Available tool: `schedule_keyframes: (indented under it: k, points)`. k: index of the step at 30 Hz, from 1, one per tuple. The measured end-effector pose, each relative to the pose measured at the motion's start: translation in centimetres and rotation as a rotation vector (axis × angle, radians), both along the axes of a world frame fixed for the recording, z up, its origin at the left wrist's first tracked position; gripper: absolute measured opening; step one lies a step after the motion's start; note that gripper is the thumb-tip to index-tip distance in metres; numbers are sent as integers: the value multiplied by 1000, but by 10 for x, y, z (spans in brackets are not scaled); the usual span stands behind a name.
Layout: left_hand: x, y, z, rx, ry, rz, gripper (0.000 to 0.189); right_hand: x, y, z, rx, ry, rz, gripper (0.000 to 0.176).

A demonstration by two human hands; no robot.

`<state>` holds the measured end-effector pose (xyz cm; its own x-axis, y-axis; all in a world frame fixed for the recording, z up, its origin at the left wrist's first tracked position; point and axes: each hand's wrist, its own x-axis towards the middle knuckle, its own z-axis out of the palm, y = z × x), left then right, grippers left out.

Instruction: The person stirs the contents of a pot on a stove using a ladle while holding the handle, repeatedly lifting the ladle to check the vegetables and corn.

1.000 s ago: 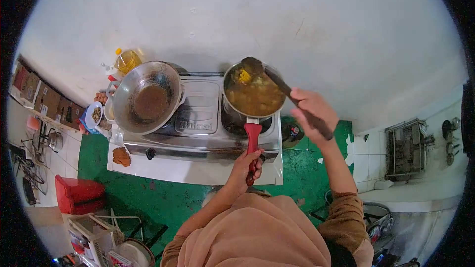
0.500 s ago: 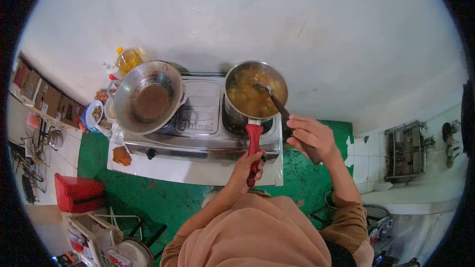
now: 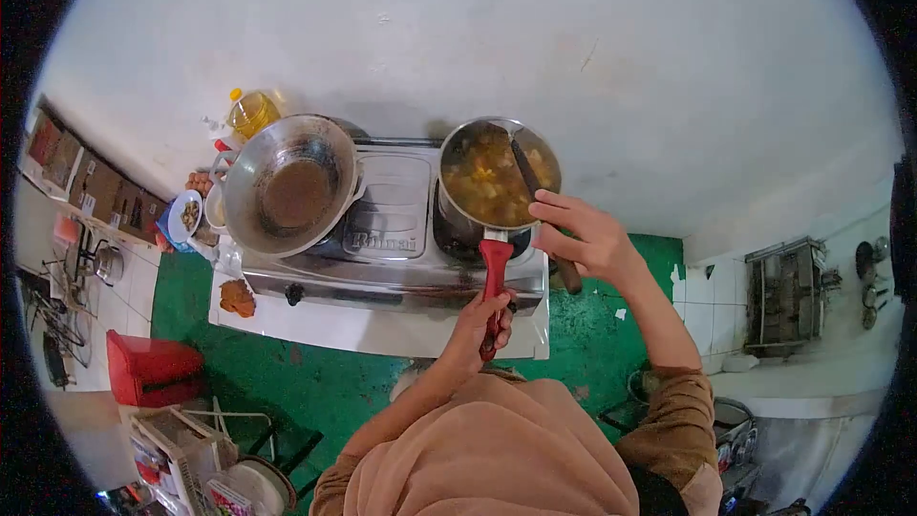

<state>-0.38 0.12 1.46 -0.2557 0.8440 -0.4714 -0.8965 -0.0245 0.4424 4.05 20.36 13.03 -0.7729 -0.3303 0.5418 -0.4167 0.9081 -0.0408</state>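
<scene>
A metal pot (image 3: 557, 172) of yellowish soup with chunks in it stands on the right burner of the silver stove (image 3: 387, 186). My left hand (image 3: 475, 328) is wrapped round the pot's red handle (image 3: 494, 272). To the right of the pot, my right hand (image 3: 590, 237) holds a dark-handled utensil (image 3: 525, 168). The utensil slants up and left into the pot, and its head sits at the far side, partly sunk in the soup. A large, worn wok (image 3: 250, 182) with brown residue at its bottom rests on the left burner.
Left of the wok stand a yellow oil bottle (image 3: 254, 113), eggs (image 3: 199, 182) and a white plate (image 3: 185, 216) of small pieces. A brown item (image 3: 237, 298) lies at the white table's left corner. The wall rises behind the stove; a red chair (image 3: 153, 370) is at lower left.
The utensil's head has moved from the pot's middle to its far side. My right hand has shifted up and left. My left hand keeps its hold on the handle.
</scene>
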Motion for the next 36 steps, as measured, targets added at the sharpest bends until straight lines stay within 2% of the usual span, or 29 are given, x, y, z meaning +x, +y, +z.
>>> schedule_keyframes:
  k: [4, 8, 10, 14, 16, 21, 23, 24, 26, 27, 36]
  points:
    - [0, 0, 0, -1, 0, -6, 25, -13, 12, -8, 129, -246, 9, 42]
    - [0, 0, -1, -8, -14, -9, 24, -35, 20, -18, 81, -294, 5, 38]
    - [-1, 0, -4, 20, -10, -29, 26, -44, 20, -19, -69, -221, -99, 19]
    - [-1, 0, 0, 0, -4, -32, 26, -64, 34, -17, -129, -187, -168, 19]
    - [-1, 0, 0, 5, 1, -25, 27, -72, 41, -14, -381, -236, -325, 20]
    - [-1, 0, 3, -11, 10, -23, 27, -90, 82, -20, -482, -203, -434, 28]
    - [-1, 0, 1, -2, 10, -22, 28, -95, 99, -24, -576, -198, -584, 29]
    - [-1, 1, 0, -5, 19, -24, 28, -95, 104, -28, -573, -196, -584, 29]
    - [-1, 0, -1, -7, 30, -22, 29, -96, 108, -31, -989, -3, -495, 24]
    - [-1, 0, -1, -6, 26, -23, 29, -92, 112, -28, -974, -54, -583, 16]
    - [0, 0, -4, 11, 20, -21, 29, -56, 90, -4, -1134, 155, -597, 14]
